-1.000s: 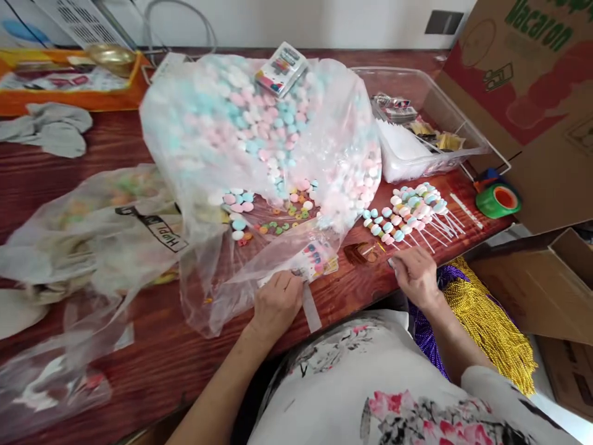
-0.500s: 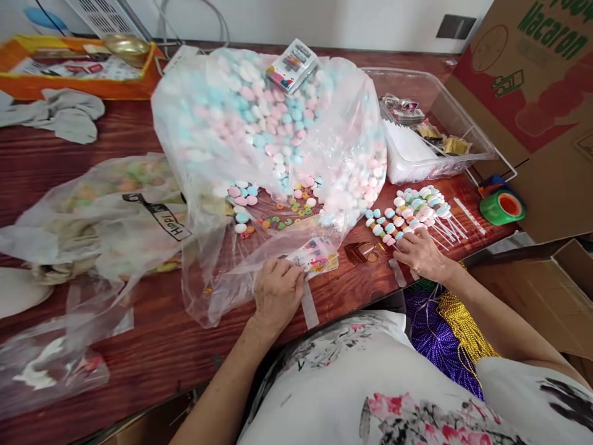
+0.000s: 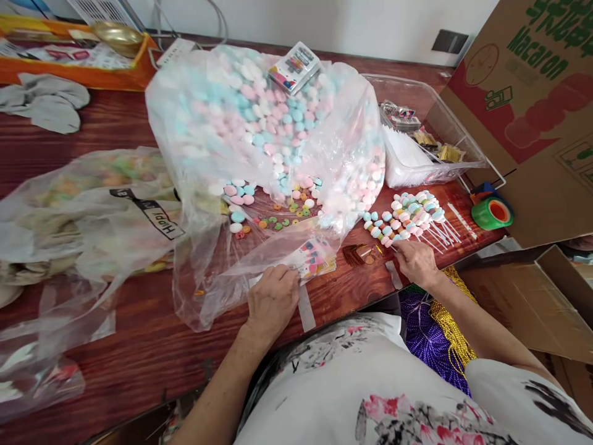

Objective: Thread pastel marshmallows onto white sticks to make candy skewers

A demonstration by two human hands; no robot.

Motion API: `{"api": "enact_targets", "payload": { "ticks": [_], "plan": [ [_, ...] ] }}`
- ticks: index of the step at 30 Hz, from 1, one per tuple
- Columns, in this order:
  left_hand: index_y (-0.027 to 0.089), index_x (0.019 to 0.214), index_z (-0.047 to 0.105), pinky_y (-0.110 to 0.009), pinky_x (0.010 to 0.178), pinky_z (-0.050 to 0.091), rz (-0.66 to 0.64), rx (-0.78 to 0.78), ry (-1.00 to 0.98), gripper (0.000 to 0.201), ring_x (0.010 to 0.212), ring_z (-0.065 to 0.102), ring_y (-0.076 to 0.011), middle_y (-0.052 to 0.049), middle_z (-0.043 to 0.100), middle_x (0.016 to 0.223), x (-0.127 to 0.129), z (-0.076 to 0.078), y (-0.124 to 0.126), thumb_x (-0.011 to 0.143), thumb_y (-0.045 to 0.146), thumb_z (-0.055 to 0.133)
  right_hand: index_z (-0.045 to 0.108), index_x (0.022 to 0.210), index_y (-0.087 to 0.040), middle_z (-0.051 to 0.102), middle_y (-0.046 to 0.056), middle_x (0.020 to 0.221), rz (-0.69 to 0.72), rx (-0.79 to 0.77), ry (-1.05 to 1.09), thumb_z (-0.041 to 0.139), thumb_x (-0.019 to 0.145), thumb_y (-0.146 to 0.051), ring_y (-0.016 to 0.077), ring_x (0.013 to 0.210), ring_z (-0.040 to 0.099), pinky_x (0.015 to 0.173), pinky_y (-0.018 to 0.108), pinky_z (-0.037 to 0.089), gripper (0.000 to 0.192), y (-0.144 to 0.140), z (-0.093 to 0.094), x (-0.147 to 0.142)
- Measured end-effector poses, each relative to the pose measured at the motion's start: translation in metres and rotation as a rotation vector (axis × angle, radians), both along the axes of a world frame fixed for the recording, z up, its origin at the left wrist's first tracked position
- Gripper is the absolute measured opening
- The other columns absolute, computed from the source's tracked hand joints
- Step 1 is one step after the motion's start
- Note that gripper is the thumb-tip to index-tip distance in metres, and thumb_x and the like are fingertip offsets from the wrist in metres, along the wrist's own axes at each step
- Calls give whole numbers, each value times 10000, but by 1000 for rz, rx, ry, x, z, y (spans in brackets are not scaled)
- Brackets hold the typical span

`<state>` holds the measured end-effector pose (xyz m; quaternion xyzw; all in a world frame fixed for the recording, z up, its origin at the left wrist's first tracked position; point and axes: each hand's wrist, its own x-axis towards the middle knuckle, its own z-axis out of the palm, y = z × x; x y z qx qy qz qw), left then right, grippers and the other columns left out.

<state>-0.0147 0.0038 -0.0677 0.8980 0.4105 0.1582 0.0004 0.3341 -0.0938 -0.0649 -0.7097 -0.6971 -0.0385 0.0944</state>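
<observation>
Table (image 3: 139,346): dark red wood, spans the whole view, its near edge against the person's patterned shirt.

Big bag (image 3: 259,142): clear plastic, heaped with pink, blue and white candies, centre of table; its mouth lies open toward the person, loose candies and small coloured rings spilled inside the opening.

Box (image 3: 532,111): brown cardboard with red and green print, standing at the right edge.

Side bag (image 3: 92,216): crumpled clear plastic with a black printed strip, left of the big bag.

Tray (image 3: 467,133): clear plastic, behind the skewers, holding white sheets and small packets.

Beads (image 3: 445,327): gold and purple strands, hanging below the table edge by the right forearm.

Skewers (image 3: 412,216): a fanned row of candy-threaded white sticks, right of the big bag, sticks pointing right.

Left hand (image 3: 272,300): palm down at the near edge, fingers curled and bunched, tips pressing the lip of the big bag and the near end of the cards; no gap shows between the fingers.

Right hand (image 3: 417,261): palm down just below the skewers, fingers loosely bent and close together, tips touching the nearest stick ends; whether a stick is pinched cannot be told.

Cards (image 3: 315,256): small stack with coloured print, lying under the bag's lip, just beyond the left fingertips.

Tape (image 3: 492,213): green roll, right of the skewers, beside the box.

Strip (image 3: 306,308): pale, flat on the wood, just right of the left hand.
</observation>
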Motion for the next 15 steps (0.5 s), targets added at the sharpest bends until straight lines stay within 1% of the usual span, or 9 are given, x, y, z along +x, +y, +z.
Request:
{"api": "enact_targets", "payload": {
  "ticks": [3,6,8,11,13,15],
  "plan": [
    [183,770,641,-328,696,477,-7,15,-87,196,784,609,-220,-64,662,807,-4,-5,3,914,215,512,663,1056,-161,710,92,896,-68,87,67,471,913,-189,200,812,619,725,295,414,241,-2,-1,-2],
    [179,818,653,-337,717,483,-28,13,-102,170,799,610,-226,-68,682,856,-7,-4,1,916,227,522,674,954,-167,686,98,878,-126,153,164,443,928,-211,203,820,612,735,303,438,237,-4,4,1],
    [176,845,661,-346,723,482,-42,1,-72,164,823,607,-237,-76,690,895,-7,-1,-1,912,204,514,671,904,-170,670,84,848,-163,183,312,463,919,-232,194,796,601,731,308,452,217,-6,7,5],
    [178,828,665,-350,718,478,-49,-25,-37,174,839,600,-245,-78,693,905,-7,2,-2,894,159,506,663,879,-177,655,32,793,-211,198,655,545,884,-285,166,741,584,710,299,467,159,-11,8,9],
    [177,798,662,-351,719,481,-42,-48,-64,180,834,603,-242,-74,692,886,-7,0,0,892,158,511,662,869,-184,641,6,775,-243,216,836,585,868,-309,152,728,574,711,293,467,147,-14,10,6],
    [175,788,662,-345,732,486,-29,-74,-136,181,833,613,-231,-67,691,868,-7,-2,2,901,181,520,667,860,-192,629,-4,775,-246,229,927,600,865,-317,144,734,565,715,288,463,142,-18,12,-1]
  ]
}}
